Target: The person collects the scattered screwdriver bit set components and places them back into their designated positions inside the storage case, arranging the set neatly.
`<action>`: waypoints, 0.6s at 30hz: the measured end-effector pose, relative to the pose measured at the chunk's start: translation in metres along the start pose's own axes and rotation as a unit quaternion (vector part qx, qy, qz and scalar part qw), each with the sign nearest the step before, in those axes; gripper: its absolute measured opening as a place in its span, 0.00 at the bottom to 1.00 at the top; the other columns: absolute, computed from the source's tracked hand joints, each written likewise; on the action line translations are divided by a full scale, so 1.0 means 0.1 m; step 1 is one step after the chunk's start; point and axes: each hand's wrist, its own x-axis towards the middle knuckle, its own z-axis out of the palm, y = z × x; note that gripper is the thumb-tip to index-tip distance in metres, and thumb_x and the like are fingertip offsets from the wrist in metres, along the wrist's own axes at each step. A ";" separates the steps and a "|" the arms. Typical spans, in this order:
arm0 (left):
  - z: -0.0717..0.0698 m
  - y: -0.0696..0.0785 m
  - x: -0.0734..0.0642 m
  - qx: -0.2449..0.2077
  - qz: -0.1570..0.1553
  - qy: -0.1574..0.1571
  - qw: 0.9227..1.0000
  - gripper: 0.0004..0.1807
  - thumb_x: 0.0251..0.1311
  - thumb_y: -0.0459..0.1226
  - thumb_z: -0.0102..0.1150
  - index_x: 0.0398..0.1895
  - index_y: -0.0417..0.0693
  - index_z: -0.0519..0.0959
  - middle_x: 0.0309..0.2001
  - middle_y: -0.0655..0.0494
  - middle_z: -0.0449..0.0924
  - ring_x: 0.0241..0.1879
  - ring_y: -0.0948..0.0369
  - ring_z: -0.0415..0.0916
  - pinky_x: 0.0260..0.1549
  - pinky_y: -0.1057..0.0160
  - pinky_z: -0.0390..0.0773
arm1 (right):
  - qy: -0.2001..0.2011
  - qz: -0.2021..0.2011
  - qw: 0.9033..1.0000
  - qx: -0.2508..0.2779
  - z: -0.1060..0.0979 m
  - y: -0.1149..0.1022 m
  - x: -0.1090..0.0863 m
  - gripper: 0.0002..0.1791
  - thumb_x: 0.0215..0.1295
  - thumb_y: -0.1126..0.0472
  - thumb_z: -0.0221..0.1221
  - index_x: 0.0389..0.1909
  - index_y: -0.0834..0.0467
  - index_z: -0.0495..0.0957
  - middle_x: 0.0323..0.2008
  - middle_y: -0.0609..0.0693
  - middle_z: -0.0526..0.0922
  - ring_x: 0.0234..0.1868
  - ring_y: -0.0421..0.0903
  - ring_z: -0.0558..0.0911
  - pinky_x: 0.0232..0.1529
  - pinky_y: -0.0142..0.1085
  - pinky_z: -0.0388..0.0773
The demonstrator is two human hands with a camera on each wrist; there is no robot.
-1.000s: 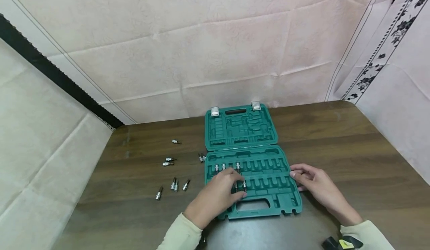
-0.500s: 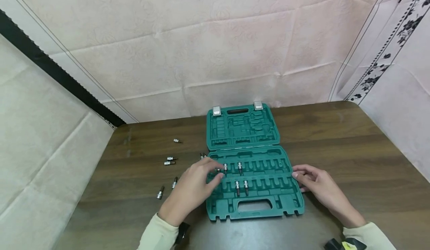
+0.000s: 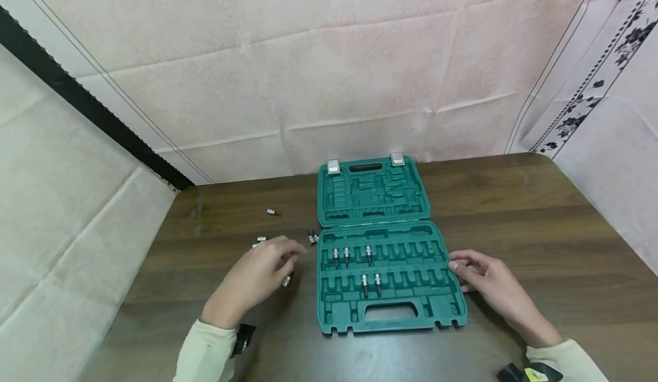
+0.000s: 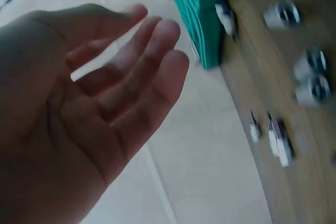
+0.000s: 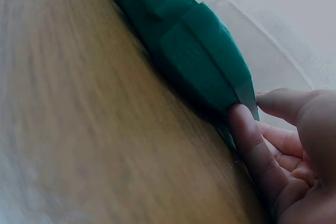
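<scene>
A green socket case (image 3: pixel 388 322) lies unfolded on the table, with several silver-and-black bit sockets (image 3: pixel 377 284) seated in its lower half. Left of the case, my left hand (image 3: pixel 257 276) hovers over the table with nothing in it. Its fingers are relaxed and apart in the left wrist view. Loose bit sockets (image 4: pixel 278 142) lie around and beyond it, some hidden beneath the hand in the head view. My right hand (image 3: pixel 485 279) holds the right edge of the case between thumb and fingers; in the right wrist view the thumb (image 5: pixel 244 121) presses against the case's side (image 5: pixel 205 66).
One loose bit socket (image 3: pixel 272 212) lies toward the back left of the wooden table (image 3: pixel 514 216). A pair of loose bit sockets (image 3: pixel 312 237) sits close to the case's left edge. Behind the table hangs a pale cloth (image 3: pixel 360 85).
My left hand has left the case and swung left over the loose sockets. A bit socket it was touching at the upper left now sits in its slot. The right hand stays at the edge.
</scene>
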 end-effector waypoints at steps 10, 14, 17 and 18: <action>-0.02 -0.37 -0.08 -0.003 0.055 -0.062 0.997 0.15 0.66 0.23 0.64 0.51 0.46 0.88 0.48 0.57 0.86 0.42 0.66 0.79 0.41 0.62 0.84 | 0.004 -0.006 1.000 -0.005 0.00 0.00 0.01 0.25 0.81 0.51 0.58 0.66 0.66 0.76 0.48 0.57 0.85 0.41 0.38 0.85 0.40 0.36 0.87; 0.05 -0.46 -0.10 0.009 0.062 -0.073 0.995 0.17 0.64 0.23 0.67 0.52 0.49 0.88 0.49 0.58 0.86 0.43 0.64 0.80 0.43 0.60 0.84 | 0.006 -0.007 1.000 -0.008 -0.01 -0.01 0.01 0.26 0.81 0.49 0.58 0.65 0.65 0.77 0.48 0.57 0.85 0.42 0.39 0.86 0.40 0.36 0.87; 0.09 -0.50 -0.09 0.020 0.069 -0.084 0.994 0.18 0.63 0.24 0.68 0.52 0.50 0.88 0.51 0.58 0.87 0.49 0.60 0.83 0.49 0.56 0.85 | 0.005 -0.005 1.000 -0.009 -0.01 -0.01 0.01 0.26 0.80 0.49 0.58 0.66 0.65 0.77 0.48 0.57 0.85 0.42 0.39 0.86 0.41 0.36 0.87; 0.10 -0.50 -0.09 0.023 0.068 -0.088 0.994 0.18 0.63 0.24 0.69 0.52 0.50 0.88 0.52 0.58 0.87 0.52 0.58 0.83 0.51 0.55 0.84 | 0.005 -0.003 1.000 -0.010 -0.01 -0.01 0.01 0.27 0.80 0.48 0.58 0.66 0.65 0.77 0.48 0.57 0.85 0.42 0.39 0.86 0.41 0.36 0.87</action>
